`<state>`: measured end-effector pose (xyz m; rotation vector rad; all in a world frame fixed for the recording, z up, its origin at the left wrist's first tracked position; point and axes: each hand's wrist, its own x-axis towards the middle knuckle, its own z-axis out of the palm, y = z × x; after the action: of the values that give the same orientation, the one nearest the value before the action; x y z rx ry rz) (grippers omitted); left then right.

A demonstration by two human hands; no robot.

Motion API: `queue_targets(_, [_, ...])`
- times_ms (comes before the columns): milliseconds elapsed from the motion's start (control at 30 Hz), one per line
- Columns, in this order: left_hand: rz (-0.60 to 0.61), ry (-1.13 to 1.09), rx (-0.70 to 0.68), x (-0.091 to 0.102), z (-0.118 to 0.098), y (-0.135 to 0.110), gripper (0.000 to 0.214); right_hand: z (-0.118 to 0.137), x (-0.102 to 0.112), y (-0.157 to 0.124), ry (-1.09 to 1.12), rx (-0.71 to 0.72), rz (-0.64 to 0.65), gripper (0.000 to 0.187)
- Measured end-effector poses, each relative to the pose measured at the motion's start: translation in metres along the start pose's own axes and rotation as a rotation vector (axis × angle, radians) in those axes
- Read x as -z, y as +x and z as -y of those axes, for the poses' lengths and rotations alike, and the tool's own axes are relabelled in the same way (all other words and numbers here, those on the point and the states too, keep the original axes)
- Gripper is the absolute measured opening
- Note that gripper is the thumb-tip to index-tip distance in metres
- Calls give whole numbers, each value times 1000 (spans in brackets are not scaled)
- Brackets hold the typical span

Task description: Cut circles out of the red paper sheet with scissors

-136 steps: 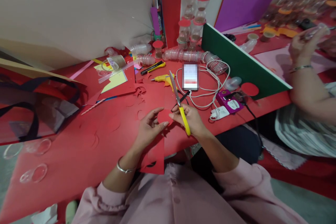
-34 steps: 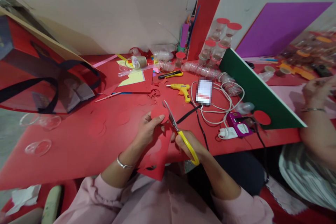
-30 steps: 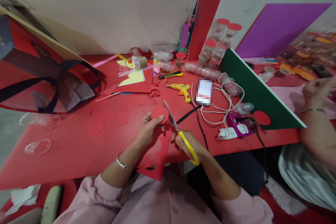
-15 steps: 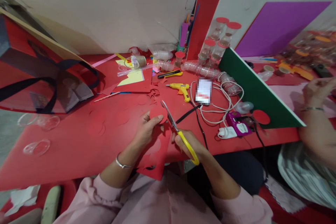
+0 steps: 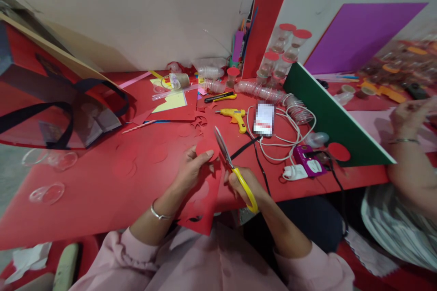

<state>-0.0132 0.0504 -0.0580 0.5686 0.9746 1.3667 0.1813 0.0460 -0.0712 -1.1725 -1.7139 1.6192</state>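
Observation:
My left hand (image 5: 193, 170) pinches a red paper sheet (image 5: 201, 202) that hangs over the near edge of the red table (image 5: 102, 191); a round, partly cut disc (image 5: 205, 147) sticks up from its fingers. My right hand (image 5: 246, 186) grips yellow-handled scissors (image 5: 235, 170). Their blades point up and away, just right of the disc.
A yellow glue gun (image 5: 235, 116), a phone (image 5: 264, 119) with white cables, a purple charger (image 5: 309, 163) and clear plastic cups (image 5: 259, 91) lie beyond my hands. A green board (image 5: 334, 120) leans at right, a red bag (image 5: 51, 100) at left. Another person's hand (image 5: 409, 116) works at far right.
Over the last second the scissor blades have shifted slightly right and turned more upright beside the disc. My left hand holds the paper in the same place.

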Motion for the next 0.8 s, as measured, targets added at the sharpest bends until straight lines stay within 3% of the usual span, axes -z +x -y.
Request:
queue_targets(133, [0,71,-17,3,5,1,24,5,0,5,129,-57,-206,57])
queue_targets(267, [45,163,54,0,11,-2,27,20,7,11,104,-50,-410,49])
queue_targets(500, [146,133,124,-11,22,-8,31,15,11,16,257,-96,-441,43])
queue_targets(800, [117,175,106,-2,29,-1,25,14,6,18,311,-102,-433,47])
